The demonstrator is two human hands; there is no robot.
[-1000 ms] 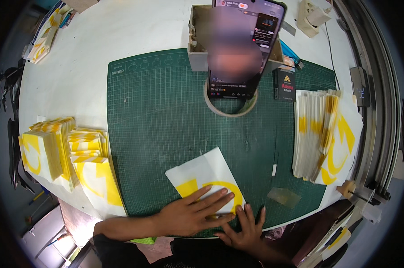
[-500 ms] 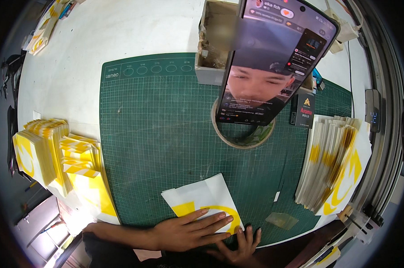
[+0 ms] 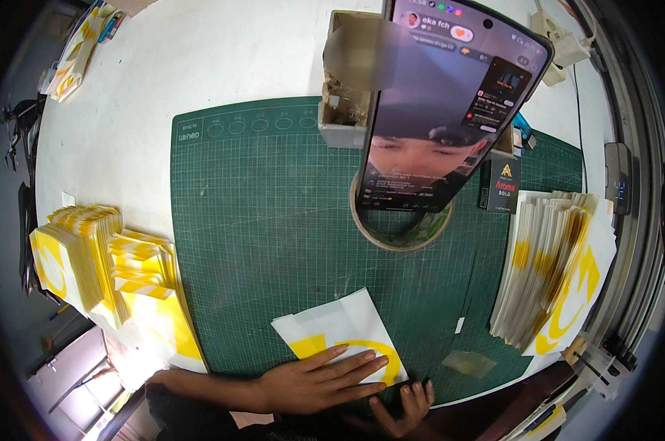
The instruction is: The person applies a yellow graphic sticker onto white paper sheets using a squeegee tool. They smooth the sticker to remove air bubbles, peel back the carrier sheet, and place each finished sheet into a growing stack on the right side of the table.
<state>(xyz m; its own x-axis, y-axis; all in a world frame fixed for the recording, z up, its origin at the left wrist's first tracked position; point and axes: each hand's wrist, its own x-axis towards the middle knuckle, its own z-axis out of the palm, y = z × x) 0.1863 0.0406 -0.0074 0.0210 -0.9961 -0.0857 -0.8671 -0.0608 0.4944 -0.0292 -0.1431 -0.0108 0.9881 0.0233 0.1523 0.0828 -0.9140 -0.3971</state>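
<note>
A white folded paper piece with a yellow print [image 3: 362, 316] lies tilted on the green cutting mat [image 3: 273, 220], close to the near edge. My left hand [image 3: 310, 384] rests flat across its lower part, fingers stretched out to the right and covering some of the yellow. Just off the paper's lower right corner is my right hand [image 3: 407, 411], its thumb apart from its lightly bent fingers, with nothing seen in it. A small piece of clear film [image 3: 469, 364] lies to the right of that hand.
Stacks of folded yellow-and-white papers stand at left [image 3: 68, 264] and right [image 3: 545, 272]. A phone [image 3: 442, 110] leans upright in a tape roll [image 3: 398, 242], before a grey box [image 3: 340, 136]. Beside it lies a black-and-red pack [image 3: 503, 187]. A metal rail [image 3: 641, 220] borders the right side.
My right hand has drawn slightly down and right, away from the paper's corner. My left hand stays flat on the paper. The whole view has shifted a little.
</note>
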